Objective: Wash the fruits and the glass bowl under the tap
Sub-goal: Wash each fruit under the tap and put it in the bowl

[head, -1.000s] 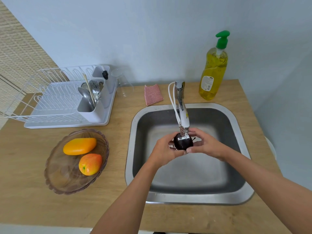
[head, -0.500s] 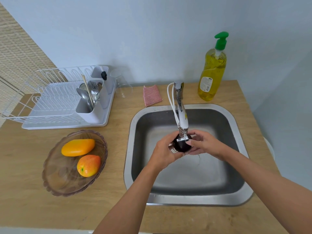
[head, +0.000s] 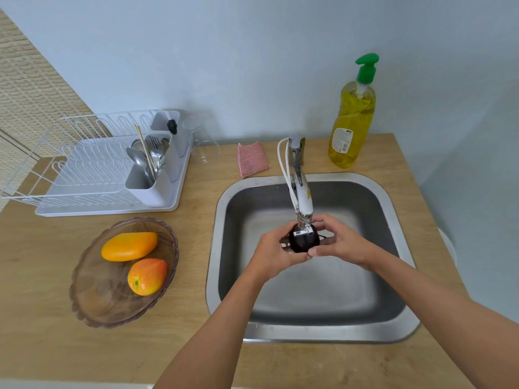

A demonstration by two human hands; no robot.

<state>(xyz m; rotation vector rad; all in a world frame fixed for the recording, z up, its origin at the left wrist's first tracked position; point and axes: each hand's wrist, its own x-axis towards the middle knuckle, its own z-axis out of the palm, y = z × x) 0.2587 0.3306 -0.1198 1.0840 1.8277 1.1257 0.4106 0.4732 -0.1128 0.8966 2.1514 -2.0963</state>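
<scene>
This is a home kitchen. A stainless steel sink (head: pixel 306 329) is set into a wooden tabletop (head: pixel 42 346) at the centre right of the frame, with a tap (head: pixel 299 175) reaching over its basin. At the upper right stands a pump bottle of yellow dish soap (head: pixel 352 124), and a pink scrubbing pad (head: pixel 252 159) lies behind the sink. At the upper left sits a white dish rack (head: pixel 92 169) with a caddy of spoons and forks (head: pixel 150 160). A glass bowl (head: pixel 92 301) holding fruit rests at the lower left, against a plain pale wall.
</scene>
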